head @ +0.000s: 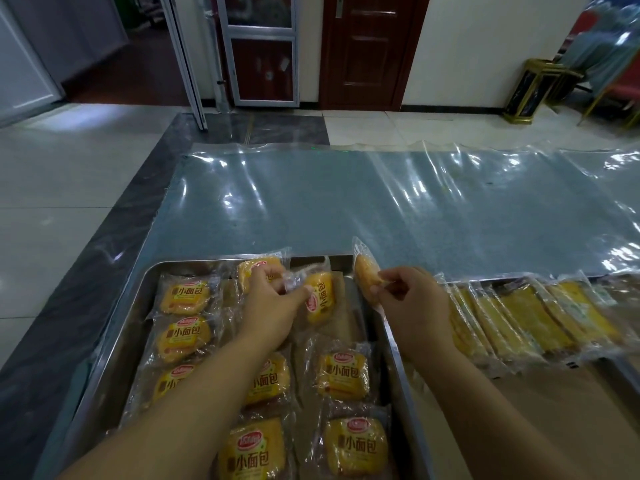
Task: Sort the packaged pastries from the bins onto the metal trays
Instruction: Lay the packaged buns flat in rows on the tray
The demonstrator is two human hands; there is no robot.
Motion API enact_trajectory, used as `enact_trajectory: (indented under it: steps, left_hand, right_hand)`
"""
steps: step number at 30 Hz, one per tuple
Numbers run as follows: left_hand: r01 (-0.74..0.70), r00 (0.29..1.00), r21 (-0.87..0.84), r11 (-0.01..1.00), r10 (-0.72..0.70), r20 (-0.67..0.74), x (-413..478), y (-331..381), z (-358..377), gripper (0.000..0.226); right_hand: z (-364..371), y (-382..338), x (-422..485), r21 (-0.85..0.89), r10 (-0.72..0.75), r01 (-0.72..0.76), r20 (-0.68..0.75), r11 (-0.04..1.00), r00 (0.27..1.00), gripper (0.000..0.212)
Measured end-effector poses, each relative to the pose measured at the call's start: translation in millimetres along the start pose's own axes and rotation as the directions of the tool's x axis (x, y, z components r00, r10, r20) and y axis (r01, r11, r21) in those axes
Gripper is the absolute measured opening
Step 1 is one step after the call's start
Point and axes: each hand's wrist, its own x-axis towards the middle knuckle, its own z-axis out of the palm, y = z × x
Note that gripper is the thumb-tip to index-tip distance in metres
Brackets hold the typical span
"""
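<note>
One pastry (364,271) in right hand (412,303)

Near edge of surface (311,202): left tray (104,348) and right tray (403,375), side by side. In left tray, buns (183,296) laid in rows. In right tray, packs (519,317) overlapping in a row along the far side. Left hand (270,299) over left tray's far end, pinching far bun (320,299). Right hand (412,299) above the trays' shared edge, holding raised bun (367,275). Behind the surface, floor (69,174) and doors (367,50).
</note>
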Motion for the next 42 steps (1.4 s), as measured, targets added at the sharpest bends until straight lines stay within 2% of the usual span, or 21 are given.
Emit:
enact_trajectory:
  steps: [3, 5, 9, 12, 15, 18, 20, 21, 23, 25, 27, 31, 33, 35, 38, 42]
  left_hand:
    - [-0.086, 0.994, 0.036, 0.996, 0.083, 0.066, 3, 7, 1, 0.013]
    - [-0.125, 0.985, 0.042, 0.991, 0.119, 0.126, 6, 11, 2, 0.008]
    - [-0.232, 0.945, 0.226, 0.946, 0.164, 0.282, 19, 14, 5, 0.026]
    - [-0.235, 0.886, 0.345, 0.909, 0.055, 0.461, 31, 12, 9, 0.036]
    - [-0.358, 0.814, 0.545, 0.758, -0.033, 0.58, 38, 6, 17, 0.037]
    - [-0.456, 0.824, 0.62, 0.639, 0.039, 0.566, 41, 3, 27, 0.038]
    - [-0.449, 0.861, 0.579, 0.681, 0.158, 0.483, 39, 5, 30, 0.029]
    - [-0.397, 0.884, 0.501, 0.769, 0.174, 0.433, 38, 7, 29, 0.026]
    - [-0.176, 0.908, 0.196, 0.965, 0.082, 0.411, 30, 16, 28, 0.03]
    - [0.015, 0.872, 0.01, 1.0, -0.018, 0.489, 21, 25, 25, 0.039]
    - [0.085, 0.842, -0.079, 0.993, -0.029, 0.539, 13, 27, 25, 0.04]
    - [0.124, 0.918, -0.143, 0.982, -0.059, 0.393, 8, 21, 21, 0.029]
    - [0.131, 0.943, -0.141, 0.981, -0.08, 0.322, 8, 19, 14, 0.024]
    - [0.08, 0.959, -0.069, 0.994, -0.058, 0.277, 9, 18, 7, 0.021]
    - [0.032, 0.957, -0.009, 0.999, -0.028, 0.289, 8, 20, -2, 0.008]
    - [-0.052, 0.938, 0.124, 0.991, 0.006, 0.346, 8, 23, -10, 0.017]
  right_hand:
    - [-1, 0, 1, 0.003, 0.012, -0.012, -0.002, 1.0, 1.0, 0.017]
    - [-2, 0, 2, 0.0, 0.021, -0.021, -0.004, 1.0, 1.0, 0.017]
    - [-3, 0, 5, 0.007, 0.011, -0.011, -0.021, 1.0, 1.0, 0.016]
    - [-6, 1, 9, 0.02, 0.014, -0.014, -0.021, 1.0, 1.0, 0.016]
    - [-8, 1, 16, 0.022, 0.016, -0.015, -0.037, 1.0, 0.999, 0.014]
    - [-8, 2, 19, 0.014, 0.011, -0.01, -0.036, 1.0, 0.999, 0.011]
    - [-7, 2, 19, 0.013, -0.009, 0.01, -0.035, 1.0, 0.999, 0.012]
    - [-6, 3, 18, 0.017, -0.021, 0.022, -0.039, 1.0, 0.999, 0.013]
    - [-2, 1, 14, 0.03, -0.043, 0.045, -0.04, 0.999, 0.998, 0.015]
    - [4, -2, 9, 0.006, -0.095, 0.095, -0.022, 0.995, 0.995, 0.016]
    - [10, -5, 3, 0.015, -0.146, 0.146, 0.035, 0.989, 0.989, 0.021]
    - [17, -7, -7, 0.185, -0.187, 0.145, 0.23, 0.972, 0.955, 0.035]
    - [16, -6, -7, 0.183, -0.144, 0.105, 0.211, 0.978, 0.967, 0.032]
    - [14, -3, -3, 0.166, -0.072, 0.05, 0.134, 0.985, 0.988, 0.027]
    - [10, -2, 5, 0.142, 0.032, -0.049, 0.12, 0.989, 0.992, 0.031]
    - [12, -6, 15, 0.152, 0.09, -0.146, 0.329, 0.977, 0.94, 0.028]
